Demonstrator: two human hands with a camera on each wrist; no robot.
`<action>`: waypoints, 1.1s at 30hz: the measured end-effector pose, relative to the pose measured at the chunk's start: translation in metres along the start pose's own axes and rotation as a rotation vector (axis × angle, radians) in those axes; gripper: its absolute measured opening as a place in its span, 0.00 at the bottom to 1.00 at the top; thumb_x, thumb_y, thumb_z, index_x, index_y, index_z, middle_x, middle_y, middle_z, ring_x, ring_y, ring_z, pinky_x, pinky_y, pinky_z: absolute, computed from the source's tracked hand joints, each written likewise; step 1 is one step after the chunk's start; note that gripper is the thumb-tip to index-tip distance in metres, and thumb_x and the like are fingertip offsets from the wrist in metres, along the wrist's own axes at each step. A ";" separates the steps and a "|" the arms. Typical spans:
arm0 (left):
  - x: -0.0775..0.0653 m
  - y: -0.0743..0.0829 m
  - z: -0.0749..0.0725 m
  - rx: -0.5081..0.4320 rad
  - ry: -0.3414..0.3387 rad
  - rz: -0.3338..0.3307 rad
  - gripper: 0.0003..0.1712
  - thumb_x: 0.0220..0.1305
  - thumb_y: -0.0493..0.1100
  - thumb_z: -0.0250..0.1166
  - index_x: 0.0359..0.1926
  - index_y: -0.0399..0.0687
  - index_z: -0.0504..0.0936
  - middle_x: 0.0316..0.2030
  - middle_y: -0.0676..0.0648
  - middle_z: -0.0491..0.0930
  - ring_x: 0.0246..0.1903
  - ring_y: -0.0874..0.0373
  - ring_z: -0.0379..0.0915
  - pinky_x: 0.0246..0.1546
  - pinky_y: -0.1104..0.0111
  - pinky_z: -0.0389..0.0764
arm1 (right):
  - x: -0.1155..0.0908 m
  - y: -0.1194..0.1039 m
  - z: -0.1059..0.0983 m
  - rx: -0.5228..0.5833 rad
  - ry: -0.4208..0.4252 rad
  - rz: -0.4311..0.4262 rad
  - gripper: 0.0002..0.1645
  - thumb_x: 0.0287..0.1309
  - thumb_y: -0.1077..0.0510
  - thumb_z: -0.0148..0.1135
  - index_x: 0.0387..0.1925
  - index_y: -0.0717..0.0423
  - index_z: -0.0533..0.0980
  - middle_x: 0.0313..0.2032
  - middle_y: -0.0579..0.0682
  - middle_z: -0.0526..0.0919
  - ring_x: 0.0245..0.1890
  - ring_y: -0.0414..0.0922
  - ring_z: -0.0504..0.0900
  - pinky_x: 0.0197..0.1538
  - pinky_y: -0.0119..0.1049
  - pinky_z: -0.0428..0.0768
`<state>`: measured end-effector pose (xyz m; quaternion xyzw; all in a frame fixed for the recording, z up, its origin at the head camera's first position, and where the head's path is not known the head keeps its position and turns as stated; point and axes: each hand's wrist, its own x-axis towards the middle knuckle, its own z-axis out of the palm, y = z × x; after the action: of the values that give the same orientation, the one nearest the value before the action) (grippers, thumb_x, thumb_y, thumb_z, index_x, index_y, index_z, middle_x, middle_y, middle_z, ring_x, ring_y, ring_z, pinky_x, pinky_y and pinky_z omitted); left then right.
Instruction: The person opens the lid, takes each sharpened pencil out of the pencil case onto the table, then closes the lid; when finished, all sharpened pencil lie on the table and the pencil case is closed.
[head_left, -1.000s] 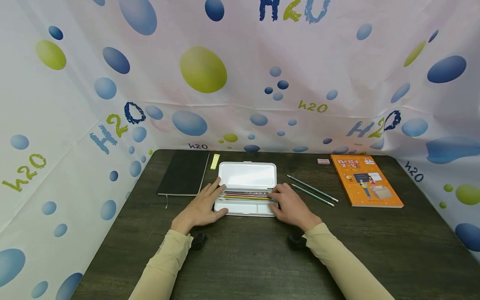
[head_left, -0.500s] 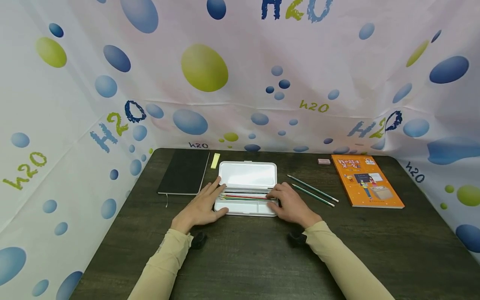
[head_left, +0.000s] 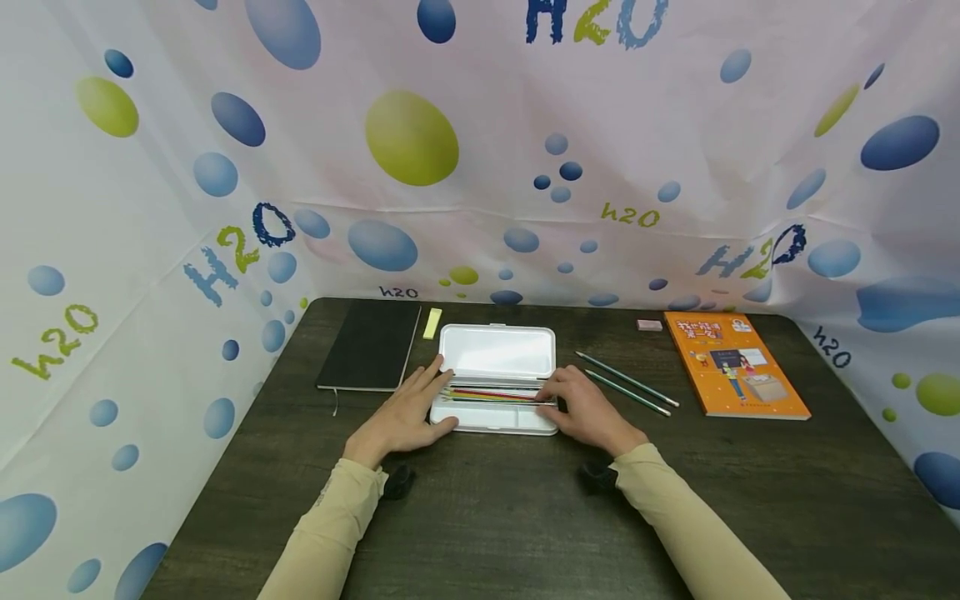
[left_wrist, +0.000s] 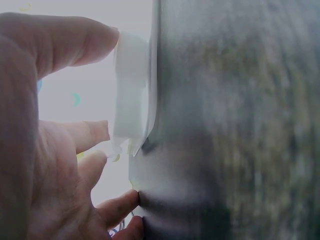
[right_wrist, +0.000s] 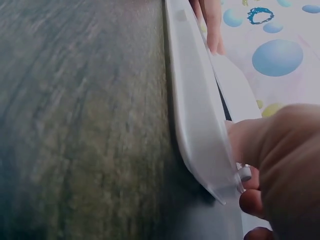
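A white pencil case [head_left: 497, 418] lies open in front of me, its lid [head_left: 497, 352] tipped back. Several coloured pencils [head_left: 491, 395] lie lengthwise inside. My left hand [head_left: 401, 417] is spread at the left end of the case, thumb at the front corner and fingers along the side. In the left wrist view its thumb touches the end of the white case [left_wrist: 131, 90]. My right hand [head_left: 588, 408] has bent fingers over the right ends of the pencils, thumb inside the case. Those pencil ends are hidden. The right wrist view shows its thumb against the case [right_wrist: 200, 100].
Two green pencils [head_left: 628, 387] lie right of the case. A pink eraser [head_left: 649, 326] and an orange book [head_left: 738, 367] are farther right. Behind my left hand are a black notebook [head_left: 369, 346] and a yellow strip [head_left: 432, 323]. A patterned sheet surrounds the dark table [head_left: 480, 517].
The pencils in the case have shifted and their visible colours differ, under small movements of my right fingers. My left hand has stayed in place. The head view has tilted slightly.
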<state>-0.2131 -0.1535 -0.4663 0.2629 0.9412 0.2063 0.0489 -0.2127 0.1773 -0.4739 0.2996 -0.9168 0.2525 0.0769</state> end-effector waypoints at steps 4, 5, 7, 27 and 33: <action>0.000 0.000 -0.001 -0.001 -0.003 -0.002 0.46 0.67 0.62 0.61 0.78 0.49 0.56 0.79 0.47 0.39 0.75 0.37 0.41 0.72 0.45 0.52 | -0.001 0.000 -0.002 0.010 0.011 -0.010 0.06 0.58 0.57 0.72 0.39 0.49 0.87 0.37 0.42 0.80 0.37 0.40 0.72 0.39 0.39 0.74; 0.000 0.000 -0.001 -0.001 -0.002 -0.001 0.46 0.67 0.62 0.61 0.78 0.49 0.56 0.79 0.46 0.39 0.75 0.37 0.41 0.72 0.45 0.52 | -0.001 0.001 -0.002 0.012 0.016 -0.010 0.06 0.58 0.58 0.72 0.39 0.49 0.88 0.37 0.42 0.80 0.37 0.40 0.72 0.39 0.39 0.74; 0.001 0.000 -0.002 -0.003 0.000 0.002 0.46 0.67 0.62 0.61 0.78 0.49 0.56 0.79 0.46 0.39 0.75 0.37 0.42 0.72 0.45 0.52 | -0.001 0.001 -0.003 0.012 0.021 -0.008 0.07 0.58 0.58 0.72 0.39 0.48 0.88 0.37 0.41 0.81 0.38 0.40 0.73 0.40 0.39 0.75; 0.001 0.003 -0.003 -0.009 0.004 0.005 0.46 0.67 0.61 0.62 0.77 0.47 0.57 0.79 0.44 0.41 0.75 0.36 0.42 0.72 0.45 0.52 | -0.016 0.010 -0.010 0.253 0.122 0.121 0.07 0.59 0.61 0.71 0.40 0.51 0.87 0.37 0.40 0.84 0.39 0.41 0.79 0.44 0.45 0.80; 0.001 0.002 -0.001 -0.007 0.005 0.001 0.46 0.66 0.61 0.62 0.77 0.48 0.57 0.79 0.45 0.40 0.75 0.36 0.42 0.72 0.44 0.52 | -0.029 0.019 -0.016 0.294 0.167 0.177 0.07 0.60 0.59 0.70 0.40 0.50 0.87 0.37 0.40 0.84 0.39 0.43 0.81 0.44 0.47 0.80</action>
<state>-0.2130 -0.1520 -0.4651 0.2628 0.9405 0.2103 0.0474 -0.2009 0.2130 -0.4765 0.2036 -0.8833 0.4134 0.0855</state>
